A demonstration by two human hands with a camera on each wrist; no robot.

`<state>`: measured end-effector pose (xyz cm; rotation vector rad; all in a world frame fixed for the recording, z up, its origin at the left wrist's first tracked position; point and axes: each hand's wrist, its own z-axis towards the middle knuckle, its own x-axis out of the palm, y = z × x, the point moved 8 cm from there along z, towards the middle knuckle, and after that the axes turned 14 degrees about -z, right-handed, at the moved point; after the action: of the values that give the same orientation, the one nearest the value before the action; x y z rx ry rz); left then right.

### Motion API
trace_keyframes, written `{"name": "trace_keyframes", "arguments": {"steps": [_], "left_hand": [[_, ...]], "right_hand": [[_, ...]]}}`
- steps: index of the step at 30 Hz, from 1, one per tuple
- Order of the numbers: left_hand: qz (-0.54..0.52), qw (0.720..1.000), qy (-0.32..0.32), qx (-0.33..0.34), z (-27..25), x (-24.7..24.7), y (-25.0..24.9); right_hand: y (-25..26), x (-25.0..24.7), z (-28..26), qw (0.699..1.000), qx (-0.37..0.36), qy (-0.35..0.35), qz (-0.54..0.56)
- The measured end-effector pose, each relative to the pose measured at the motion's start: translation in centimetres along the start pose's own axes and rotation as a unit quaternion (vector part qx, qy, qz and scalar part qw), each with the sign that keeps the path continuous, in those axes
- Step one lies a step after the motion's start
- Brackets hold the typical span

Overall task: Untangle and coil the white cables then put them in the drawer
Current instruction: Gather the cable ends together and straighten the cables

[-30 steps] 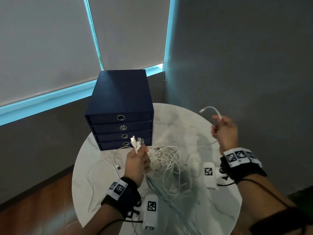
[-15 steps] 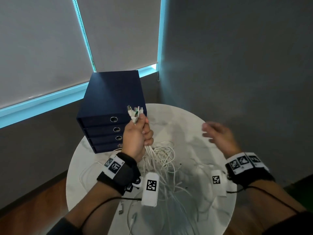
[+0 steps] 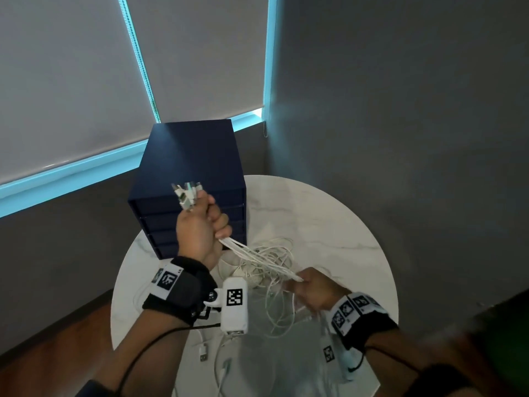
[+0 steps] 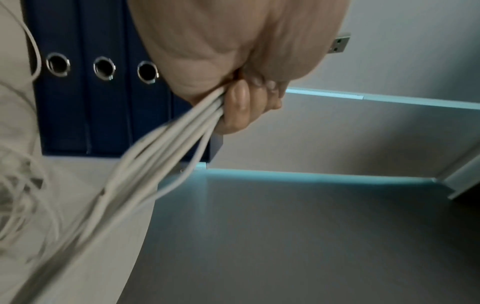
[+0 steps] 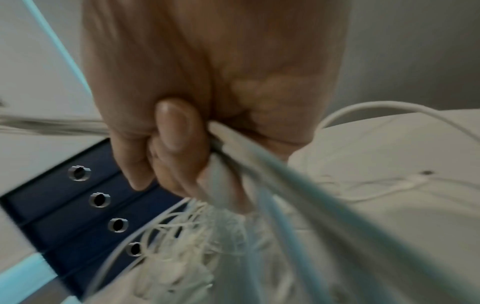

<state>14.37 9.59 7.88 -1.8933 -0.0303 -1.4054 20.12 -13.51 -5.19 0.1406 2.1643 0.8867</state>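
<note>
The left hand (image 3: 200, 233) was a fist around a bunch of thin white cables (image 3: 252, 255), plugs poking out on top. The right hand (image 3: 312, 292) squeezed the same bunch lower down. The rest lay tangled on the round white marble surface (image 3: 329, 224), beside the dark blue box of drawers (image 3: 189, 161), all closed.

Background only: table, blinds, wall, floor.
Round marble-look table (image 3: 329, 224); grey roller blinds (image 3: 71, 81), grey wall (image 3: 400, 110), probably wood floor (image 3: 57, 353).
</note>
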Motion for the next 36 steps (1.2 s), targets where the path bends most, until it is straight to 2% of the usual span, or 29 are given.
{"name": "trace_keyframes", "arguments": {"steps": [4, 10, 15, 18, 19, 21, 25, 28, 31, 32, 36], "left_hand": [[-0.005, 0.999, -0.023, 0.027, 0.3, -2.7, -2.5], [-0.006, 0.998, -0.046, 0.036, 0.9, -5.2, -4.7], [0.017, 0.999, -0.048, -0.006, 1.0, -6.0, -2.7], [0.117, 0.991, -0.031, -0.058, 0.4, -6.1, -1.1], [0.167, 0.983, -0.023, -0.073, 0.0, -6.0, -0.4], [0.236, 0.967, -0.015, -0.092, -0.7, -6.0, 1.0], [0.237, 0.962, -0.05, -0.127, -1.9, -7.3, 2.9], [0.249, 0.952, -0.075, -0.162, -2.8, -8.9, 4.3], [0.259, 0.944, -0.1, -0.177, -3.2, -10.5, 5.0], [0.262, 0.943, -0.109, -0.176, -3.2, -11.0, 5.0], [0.261, 0.941, -0.138, -0.162, -3.3, -12.6, 4.7]], "right_hand": [[-5.5, -2.1, -0.4, 0.989, 0.054, -0.046, -0.132], [-11.1, -6.9, -1.6, 0.969, 0.12, -0.084, -0.201], [-13.1, -14.0, -3.2, 0.916, 0.21, -0.197, -0.278], [-13.6, -18.3, -6.1, 0.87, 0.256, -0.296, -0.301], [-13.6, -19.0, -6.6, 0.862, 0.263, -0.309, -0.305], [-13.9, -19.0, -6.9, 0.865, 0.268, -0.32, -0.279], [-17.4, -16.0, -5.4, 0.892, 0.278, -0.278, -0.223], [-21.1, -12.3, -3.2, 0.906, 0.281, -0.178, -0.26], [-23.7, -8.1, -0.7, 0.926, 0.245, -0.066, -0.281], [-23.7, -7.1, -0.4, 0.929, 0.24, -0.032, -0.28], [-17.9, -6.3, -1.3, 0.924, 0.215, 0.026, -0.314]]}}
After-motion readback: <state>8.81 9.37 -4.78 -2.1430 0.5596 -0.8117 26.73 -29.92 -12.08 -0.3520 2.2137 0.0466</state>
